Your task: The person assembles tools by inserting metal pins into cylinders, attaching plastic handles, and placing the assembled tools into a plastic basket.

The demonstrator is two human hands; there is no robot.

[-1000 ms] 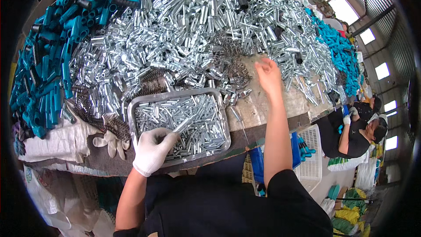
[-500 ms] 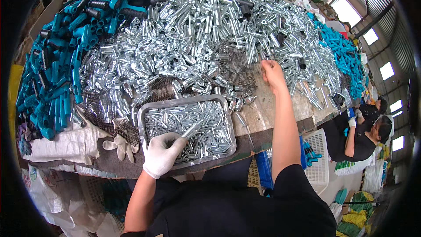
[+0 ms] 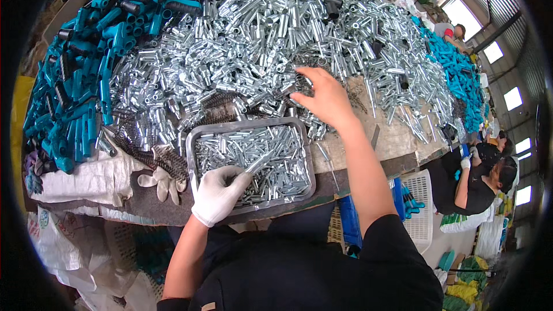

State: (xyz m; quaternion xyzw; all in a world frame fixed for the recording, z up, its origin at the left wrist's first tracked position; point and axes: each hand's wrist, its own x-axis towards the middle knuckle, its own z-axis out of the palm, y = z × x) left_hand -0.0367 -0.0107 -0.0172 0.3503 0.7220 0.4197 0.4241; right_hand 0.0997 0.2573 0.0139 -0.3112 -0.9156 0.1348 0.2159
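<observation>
My left hand point(image 3: 220, 194), in a white glove, is closed on a slim silvery metal tube point(image 3: 260, 162) that slants up and right over a grey tray point(image 3: 247, 125). Small metal pins point(image 3: 276, 185) fill the tray. Beyond its far right corner, my bare right hand point(image 3: 325, 98) hovers at the edge of a heap of shiny metal sleeves point(image 3: 247, 52). Its thumb and fingers are spread apart, close to some loose sleeves, and I see nothing held in them. Dark coil springs point(image 3: 358, 95) lie just right of that hand.
Teal tool housings point(image 3: 86, 80) are piled at the left, with more teal parts point(image 3: 452, 78) at the far right. A spare glove point(image 3: 161, 183) lies left of the tray, a thin rod-like tool point(image 3: 328, 164) to its right. Co-workers point(image 3: 484, 178) are at the right.
My right hand has moved left from the springs to the metal sleeves, and its fingers have spread. The left hand keeps the metal tube over the tray. The view has shifted slightly.
</observation>
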